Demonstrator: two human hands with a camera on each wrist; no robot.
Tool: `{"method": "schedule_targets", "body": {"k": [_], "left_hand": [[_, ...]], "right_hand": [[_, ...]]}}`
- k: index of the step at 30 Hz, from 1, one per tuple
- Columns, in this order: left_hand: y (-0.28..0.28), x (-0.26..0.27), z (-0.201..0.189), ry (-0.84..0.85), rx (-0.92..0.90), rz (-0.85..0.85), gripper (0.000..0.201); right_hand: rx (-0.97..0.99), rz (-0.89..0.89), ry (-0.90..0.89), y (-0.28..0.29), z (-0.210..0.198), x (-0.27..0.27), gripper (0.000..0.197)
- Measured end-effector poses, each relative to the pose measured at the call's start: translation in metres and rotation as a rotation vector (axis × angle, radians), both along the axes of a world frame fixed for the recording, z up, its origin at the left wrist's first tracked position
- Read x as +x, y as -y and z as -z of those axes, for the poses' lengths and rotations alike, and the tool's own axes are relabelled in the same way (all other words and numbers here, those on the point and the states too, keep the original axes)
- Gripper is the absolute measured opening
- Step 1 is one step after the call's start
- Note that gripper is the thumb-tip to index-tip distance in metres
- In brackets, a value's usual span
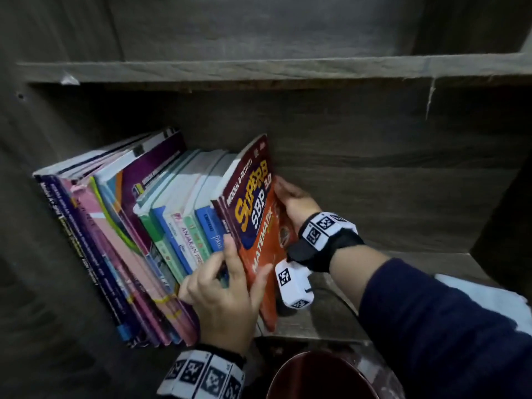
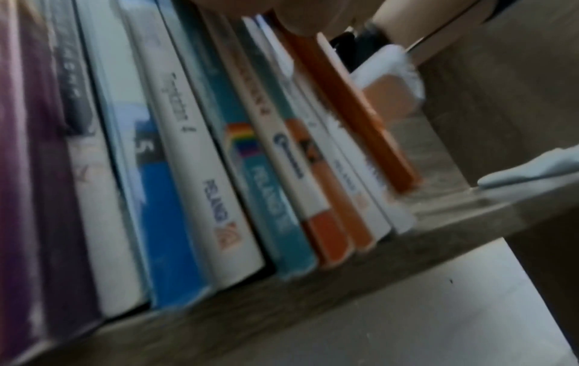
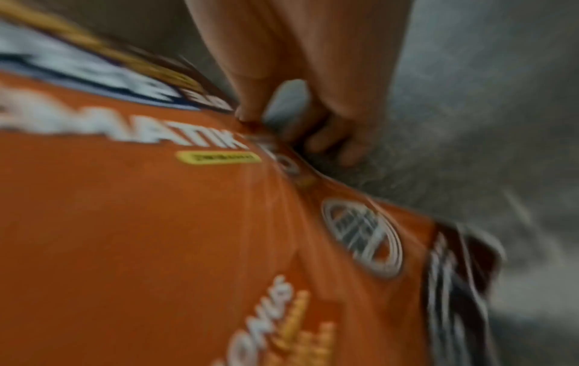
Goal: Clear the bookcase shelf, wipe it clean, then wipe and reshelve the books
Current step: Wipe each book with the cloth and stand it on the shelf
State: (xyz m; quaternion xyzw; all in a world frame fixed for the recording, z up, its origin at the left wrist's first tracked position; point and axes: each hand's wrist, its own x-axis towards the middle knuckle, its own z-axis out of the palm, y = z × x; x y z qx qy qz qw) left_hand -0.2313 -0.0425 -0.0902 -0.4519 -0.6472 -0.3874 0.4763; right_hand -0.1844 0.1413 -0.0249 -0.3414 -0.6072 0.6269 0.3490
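Observation:
A row of books [image 1: 129, 240] leans left on the wooden shelf [image 1: 331, 321]. At its right end stands an orange and maroon "SUPERB SBP Matematik" workbook [image 1: 253, 214], tilted. My left hand [image 1: 244, 263] grips its front edge, thumb on the cover and fingers over the neighbouring spines. My right hand [image 1: 288, 197] holds the book's back edge. In the right wrist view its fingers [image 3: 313, 118] pinch and crease the orange cover [image 3: 156, 222]. The left wrist view, blurred, shows the spines and the orange workbook [image 2: 354, 106] under a fingertip [image 2: 301, 17].
A white cloth [image 1: 483, 295] lies on the shelf at the right, also seen as a pale cloth [image 2: 532, 168] in the left wrist view. A dark red round container [image 1: 322, 375] sits below the shelf's front edge. Another shelf board [image 1: 259, 70] runs above.

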Motion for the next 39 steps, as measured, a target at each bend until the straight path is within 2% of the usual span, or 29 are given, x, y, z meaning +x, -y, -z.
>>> {"method": "schedule_targets", "body": {"k": [4, 8, 11, 13, 18, 26, 28, 31, 34, 36, 39], "left_hand": [[-0.005, -0.004, 0.006, -0.106, -0.024, -0.114, 0.087], [-0.008, -0.004, 0.009, -0.117, -0.026, -0.176, 0.086], [-0.01, -0.002, 0.008, -0.108, -0.023, -0.197, 0.082], [-0.01, -0.001, 0.008, -0.094, -0.019, -0.201, 0.081], [-0.009, -0.001, 0.009, -0.101, -0.019, -0.21, 0.081], [-0.009, -0.001, 0.012, -0.086, -0.036, -0.196, 0.077], [-0.007, 0.002, 0.013, -0.045, -0.061, -0.183, 0.075], [-0.002, 0.014, 0.007, 0.065, -0.049, -0.099, 0.064], [0.006, 0.032, -0.009, 0.171, -0.053, 0.08, 0.046], [0.01, 0.046, -0.023, 0.234, -0.176, 0.261, 0.038], [0.008, 0.073, -0.043, 0.267, -0.491, 0.491, 0.034]], "right_hand": [[0.369, 0.158, 0.44, 0.01, 0.012, 0.002, 0.048], [0.351, 0.098, 0.479, 0.026, 0.028, 0.026, 0.065], [0.26, 0.016, 0.586, 0.035, 0.038, 0.035, 0.054], [0.169, -0.077, 0.616, 0.04, 0.045, 0.037, 0.05], [0.101, -0.182, 0.618, 0.049, 0.049, 0.039, 0.059], [-0.013, -0.173, 0.513, 0.05, 0.052, 0.044, 0.053], [0.046, -0.121, 0.533, 0.05, 0.053, 0.052, 0.047], [0.201, -0.043, 0.638, 0.055, 0.036, 0.076, 0.039], [0.357, -0.003, 0.736, 0.067, 0.0, 0.115, 0.036], [0.424, 0.027, 0.75, 0.08, -0.031, 0.152, 0.032], [0.485, 0.092, 0.721, 0.108, -0.071, 0.219, 0.025]]}}
